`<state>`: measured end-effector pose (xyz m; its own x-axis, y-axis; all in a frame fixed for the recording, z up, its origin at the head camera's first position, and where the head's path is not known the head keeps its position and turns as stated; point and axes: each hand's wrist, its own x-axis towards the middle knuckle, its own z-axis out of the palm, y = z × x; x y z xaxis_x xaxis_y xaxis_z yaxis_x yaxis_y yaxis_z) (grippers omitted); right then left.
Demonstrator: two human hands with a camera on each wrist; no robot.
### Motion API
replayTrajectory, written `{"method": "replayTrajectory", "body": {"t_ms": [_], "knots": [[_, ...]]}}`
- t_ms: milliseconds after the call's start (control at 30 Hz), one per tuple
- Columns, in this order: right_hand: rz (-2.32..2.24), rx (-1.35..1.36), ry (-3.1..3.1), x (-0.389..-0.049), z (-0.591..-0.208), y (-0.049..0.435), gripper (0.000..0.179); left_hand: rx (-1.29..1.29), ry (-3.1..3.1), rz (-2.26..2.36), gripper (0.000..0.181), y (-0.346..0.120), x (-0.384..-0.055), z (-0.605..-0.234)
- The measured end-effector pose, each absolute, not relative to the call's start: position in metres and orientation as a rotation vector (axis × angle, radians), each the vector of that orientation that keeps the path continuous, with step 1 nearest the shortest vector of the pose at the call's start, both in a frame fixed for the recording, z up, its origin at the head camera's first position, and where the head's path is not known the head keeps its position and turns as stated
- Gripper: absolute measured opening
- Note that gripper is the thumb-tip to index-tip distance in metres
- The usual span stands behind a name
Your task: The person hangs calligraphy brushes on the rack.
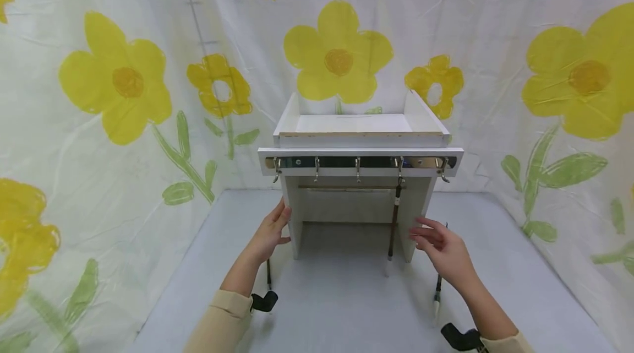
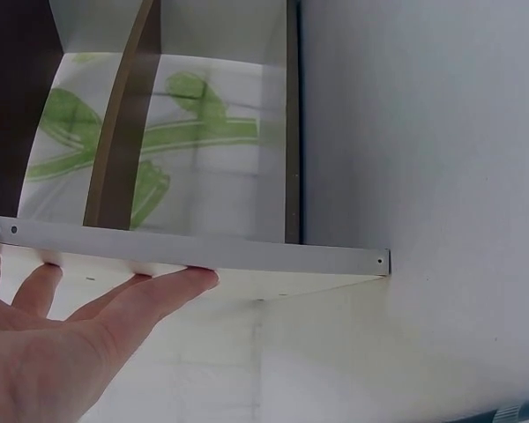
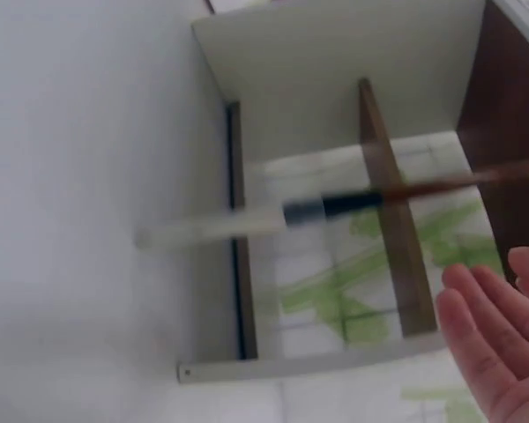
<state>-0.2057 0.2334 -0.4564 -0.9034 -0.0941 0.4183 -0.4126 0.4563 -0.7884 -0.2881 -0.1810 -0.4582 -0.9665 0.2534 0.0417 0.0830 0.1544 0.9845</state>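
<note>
The smooth table (image 1: 337, 309) is of pale grey-blue colour, and behind it a creased white sheet (image 1: 39, 39) carries painted yellow flowers. On the table stands a white shelf (image 1: 361, 141) of flat boards, having a shiny strip (image 1: 339, 162) with curved hooks (image 1: 358, 168). From one hangs a slim, brown-handled brush (image 1: 393, 221). The left hand (image 1: 269, 234) touches the shelf's outer side, fingers apart; the right hand (image 1: 443, 248), fingers close together, is beside the opposite panel.

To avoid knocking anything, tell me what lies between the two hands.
In the head view, the white shelf unit and a brush hanging from its hook rail.
</note>
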Motion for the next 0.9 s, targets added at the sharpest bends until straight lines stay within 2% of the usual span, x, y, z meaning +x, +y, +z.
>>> {"method": "replayTrajectory", "body": {"t_ms": [200,500,900], "knots": [[1.411,0.372,-2.402,-0.203,-0.455,0.248,0.04,0.334,2.296,1.911,0.067,-0.181,-0.289,-0.457],[1.398,0.296,-2.423,-0.198,-0.455,0.264,0.044,0.313,2.297,1.913,0.074,-0.182,-0.289,-0.46],[1.392,0.104,-2.458,-0.203,-0.46,0.279,0.046,0.332,2.283,1.917,0.07,-0.182,-0.289,-0.458]]}}
